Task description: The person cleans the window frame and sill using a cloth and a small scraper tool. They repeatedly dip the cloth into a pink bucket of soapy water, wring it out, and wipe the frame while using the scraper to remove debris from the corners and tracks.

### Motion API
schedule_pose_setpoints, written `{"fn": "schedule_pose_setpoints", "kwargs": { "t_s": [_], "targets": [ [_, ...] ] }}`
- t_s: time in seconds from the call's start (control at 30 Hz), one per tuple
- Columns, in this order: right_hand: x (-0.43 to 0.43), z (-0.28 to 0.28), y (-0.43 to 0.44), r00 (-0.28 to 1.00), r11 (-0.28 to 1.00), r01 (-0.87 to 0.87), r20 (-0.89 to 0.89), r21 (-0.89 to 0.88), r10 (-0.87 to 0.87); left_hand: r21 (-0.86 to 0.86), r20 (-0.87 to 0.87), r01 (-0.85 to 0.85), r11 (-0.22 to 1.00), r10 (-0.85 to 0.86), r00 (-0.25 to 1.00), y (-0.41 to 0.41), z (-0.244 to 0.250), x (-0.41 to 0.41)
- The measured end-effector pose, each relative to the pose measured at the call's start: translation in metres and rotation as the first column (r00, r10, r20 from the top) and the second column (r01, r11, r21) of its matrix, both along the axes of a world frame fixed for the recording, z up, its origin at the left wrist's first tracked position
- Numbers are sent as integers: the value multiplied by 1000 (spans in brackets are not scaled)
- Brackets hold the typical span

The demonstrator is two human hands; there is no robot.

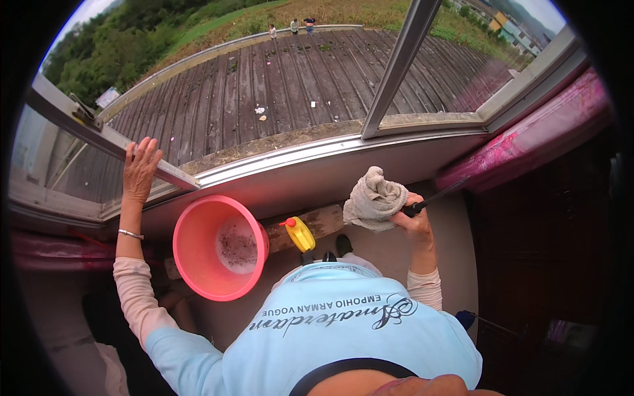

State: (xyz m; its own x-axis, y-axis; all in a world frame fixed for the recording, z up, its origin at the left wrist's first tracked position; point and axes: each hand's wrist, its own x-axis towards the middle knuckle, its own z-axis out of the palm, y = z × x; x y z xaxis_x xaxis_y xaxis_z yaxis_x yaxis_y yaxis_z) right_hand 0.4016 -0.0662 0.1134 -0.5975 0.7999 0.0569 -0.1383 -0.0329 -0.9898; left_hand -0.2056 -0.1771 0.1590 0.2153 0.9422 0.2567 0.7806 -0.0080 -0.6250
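Note:
My left hand (pixel 138 168) lies against the aluminium frame of a sliding window sash (pixel 171 173), fingers extended and slightly apart. A bunched grey terry cloth (pixel 375 200) is in my right hand (pixel 415 220), held away from the wall below the window. The same hand grips the black handle (pixel 415 208) of a tool whose thin shaft points up and right; its far end is hard to make out. Between my hands stands a pink plastic bucket (pixel 185 267) holding foamy, dirty water. Just right of it is a yellow plastic bottle (pixel 300 234) with a red cap.
The bottle and bucket stand by a worn wooden bench (pixel 322 222) under the window track (pixel 297 152). A second sash (pixel 396 74) stands at right, near a pink curtain (pixel 535 133). Outside lie a corrugated roof (pixel 233 104) and, farther off, several people (pixel 294 26).

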Motion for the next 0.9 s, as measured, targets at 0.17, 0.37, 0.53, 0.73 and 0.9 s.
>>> {"fn": "schedule_pose_setpoints", "kwargs": {
  "t_s": [0.17, 0.37, 0.53, 0.73, 0.9],
  "targets": [
    [2, -1, -17, 995, 996, 92, 35, -17, -91, 43, -31, -145, 988, 147, 989, -4, -3, -3],
    [5, 1, -29, 981, 984, 146, 145, -101, -131, -74, 708, 24, 997, 35, 705, 34, -39, 124],
    [-9, -9, -12, 997, 987, 16, 79, -162, -3, -14, 780, 688, 726, 438, -447, 58, -104, 322],
    [5, -31, 46, 966, 944, -44, 254, 326, -42, -138, 329, 512, 848, 527, -784, 82, -159, 431],
    [79, -68, 103, 870, 990, -26, 491, 140, -47, -247, 279, 429, 869, 488, -827, 119, -170, 463]
  ]
}}
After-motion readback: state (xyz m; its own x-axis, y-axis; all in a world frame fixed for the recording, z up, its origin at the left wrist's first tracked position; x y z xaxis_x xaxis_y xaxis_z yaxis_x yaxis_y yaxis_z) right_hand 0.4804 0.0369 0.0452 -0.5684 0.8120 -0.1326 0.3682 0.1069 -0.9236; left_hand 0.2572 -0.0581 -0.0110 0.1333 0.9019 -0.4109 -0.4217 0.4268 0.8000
